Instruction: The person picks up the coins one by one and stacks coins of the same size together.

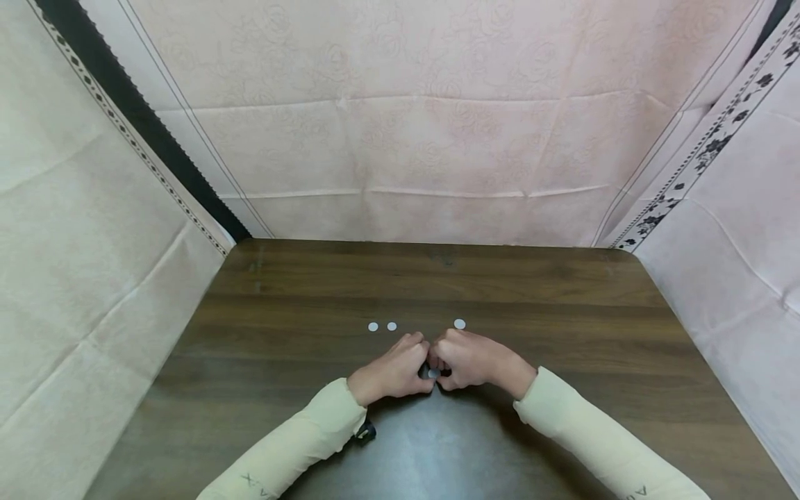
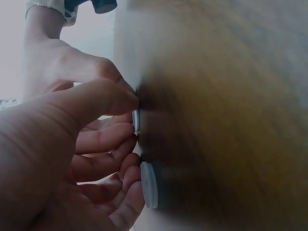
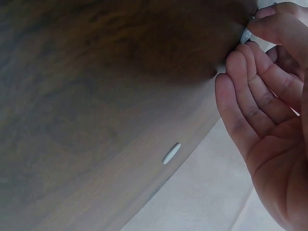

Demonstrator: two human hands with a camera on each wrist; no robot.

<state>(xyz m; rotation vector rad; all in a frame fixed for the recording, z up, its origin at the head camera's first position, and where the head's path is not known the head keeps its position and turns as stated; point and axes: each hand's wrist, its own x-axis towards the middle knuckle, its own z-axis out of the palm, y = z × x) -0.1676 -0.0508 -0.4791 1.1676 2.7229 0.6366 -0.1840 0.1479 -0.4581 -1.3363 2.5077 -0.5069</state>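
Observation:
A small white disc [image 1: 433, 373] lies between my two hands at the middle of the table. My left hand [image 1: 400, 368] comes from the left with bent fingers and pinches the disc's side, the thumb tip right at its rim in the left wrist view. From the other side my right hand [image 1: 471, 360] pinches it too, thumb and forefinger on the disc [image 3: 245, 35]. The knuckles of both hands almost meet above it and hide part of it. Just behind the right knuckles lies another white disc [image 1: 460, 323].
Two more white discs [image 1: 373, 326] lie side by side beyond the left hand. The brown wooden table [image 1: 300, 285] ends at a pale cloth wall [image 1: 400, 153], with cloth on both sides too. A black device [image 1: 365, 432] sits under the left cuff.

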